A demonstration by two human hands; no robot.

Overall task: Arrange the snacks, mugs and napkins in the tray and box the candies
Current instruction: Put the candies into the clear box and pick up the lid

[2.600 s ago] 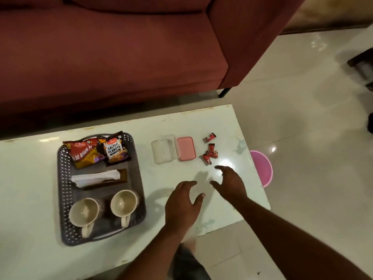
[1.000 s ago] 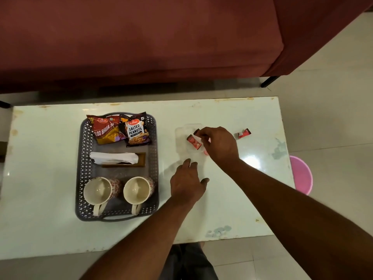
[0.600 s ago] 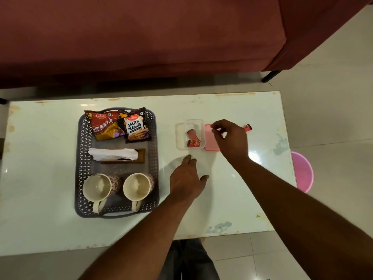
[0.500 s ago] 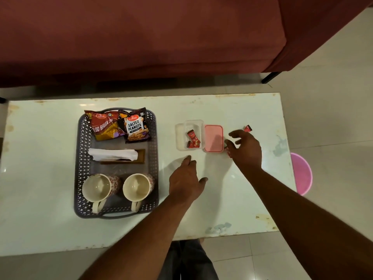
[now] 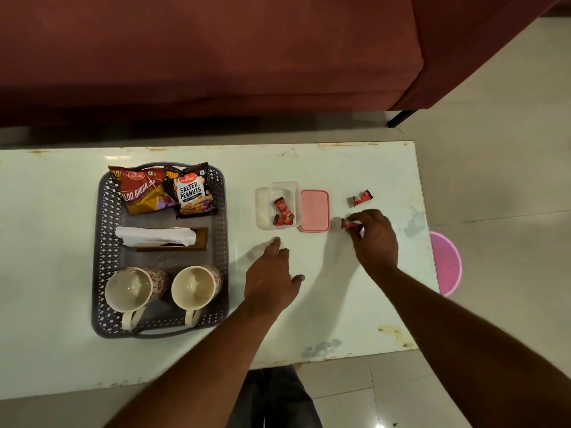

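Fingertips [image 5: 357,216] of the right hand [image 5: 375,239] pinch a candy [image 5: 348,224] just right of the clear box [image 5: 262,208], beyond its pink lid [image 5: 314,210].

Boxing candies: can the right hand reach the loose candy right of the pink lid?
Probably yes: the loose candy lies just beyond the right hand, nothing between, though that hand pinches another candy.
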